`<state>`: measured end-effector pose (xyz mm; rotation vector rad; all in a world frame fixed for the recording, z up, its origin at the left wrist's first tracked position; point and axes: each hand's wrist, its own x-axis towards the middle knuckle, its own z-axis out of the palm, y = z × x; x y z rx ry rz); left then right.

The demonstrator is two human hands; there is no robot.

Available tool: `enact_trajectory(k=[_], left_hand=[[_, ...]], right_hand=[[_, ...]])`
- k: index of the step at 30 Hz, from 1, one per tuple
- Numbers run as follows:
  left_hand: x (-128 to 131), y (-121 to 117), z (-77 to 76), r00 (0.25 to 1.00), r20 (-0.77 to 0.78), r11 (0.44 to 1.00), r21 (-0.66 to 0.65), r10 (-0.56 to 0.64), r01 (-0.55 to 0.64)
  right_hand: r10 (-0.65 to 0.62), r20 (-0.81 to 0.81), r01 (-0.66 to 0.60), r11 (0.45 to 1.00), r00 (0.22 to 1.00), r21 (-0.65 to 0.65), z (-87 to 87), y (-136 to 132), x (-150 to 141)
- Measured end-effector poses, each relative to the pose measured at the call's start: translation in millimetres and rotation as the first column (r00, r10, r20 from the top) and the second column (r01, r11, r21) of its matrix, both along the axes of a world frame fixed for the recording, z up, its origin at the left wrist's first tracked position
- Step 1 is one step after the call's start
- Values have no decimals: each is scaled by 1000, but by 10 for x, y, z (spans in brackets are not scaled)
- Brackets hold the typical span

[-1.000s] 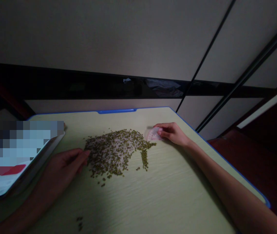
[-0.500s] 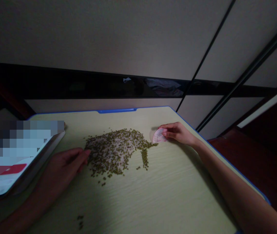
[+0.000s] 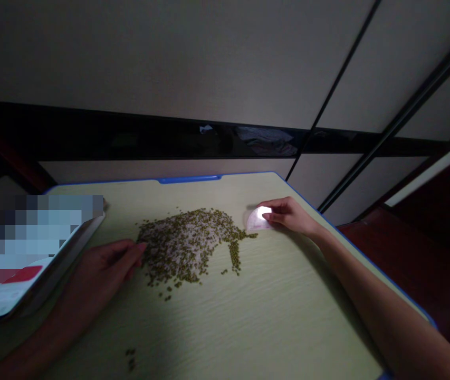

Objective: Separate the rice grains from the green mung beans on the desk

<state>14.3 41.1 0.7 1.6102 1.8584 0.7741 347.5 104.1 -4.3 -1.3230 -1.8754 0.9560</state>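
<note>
A pile of green mung beans mixed with pale grains like rice [image 3: 185, 243] lies spread on the light wooden tabletop. My left hand [image 3: 108, 266] rests at the pile's left edge, thumb and fingers pinched; whatever lies between them is hidden. In my right hand [image 3: 290, 215] is a half-round, see-through, pinkish plastic piece like a protractor [image 3: 255, 219], gripped between thumb and fingers. Its straight edge is down by the table, just right of the pile's thin tail, and a bright glare covers part of it. A narrow strip of green beans [image 3: 235, 257] runs toward me from the tail.
To the left, a lit tablet [image 3: 15, 295] with a partly blurred screen leans beside my left forearm. A few stray beans [image 3: 130, 359] lie near the front. The blue-edged table [image 3: 288, 295] stands close to a pale cabinet [image 3: 149, 63] with a dark glossy band.
The half-round plastic piece has tilted slightly in my right hand and shifted a little up and left, now catching bright glare. My left hand and the pile look the same.
</note>
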Motion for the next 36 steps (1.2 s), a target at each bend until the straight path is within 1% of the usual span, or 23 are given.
enact_trajectory(k=[7, 13, 19, 24, 29, 36], left_hand=[[17, -11, 41, 1000, -10, 1000, -5, 7, -7], [-5, -1, 13, 1000, -20, 1000, 11, -8, 9], [4, -8, 24, 999, -36, 1000, 10, 8, -8], [-42, 14, -36, 999, -35, 1000, 2, -22, 22], [-61, 35, -83, 1000, -26, 1000, 7, -2, 2], [-33, 14, -37, 1000, -15, 1000, 17, -8, 8]], right_hand=[[-5, -2, 5, 1000, 1000, -10, 2, -7, 6], [8, -9, -8, 999, 1000, -45, -15, -10, -20], [-27, -1, 27, 999, 1000, -34, 22, -15, -34], [-48, 8, 48, 999, 999, -17, 22, -3, -35], [-57, 8, 57, 998, 998, 0, -23, 21, -25], [-20, 3, 20, 999, 1000, -29, 12, -10, -47]])
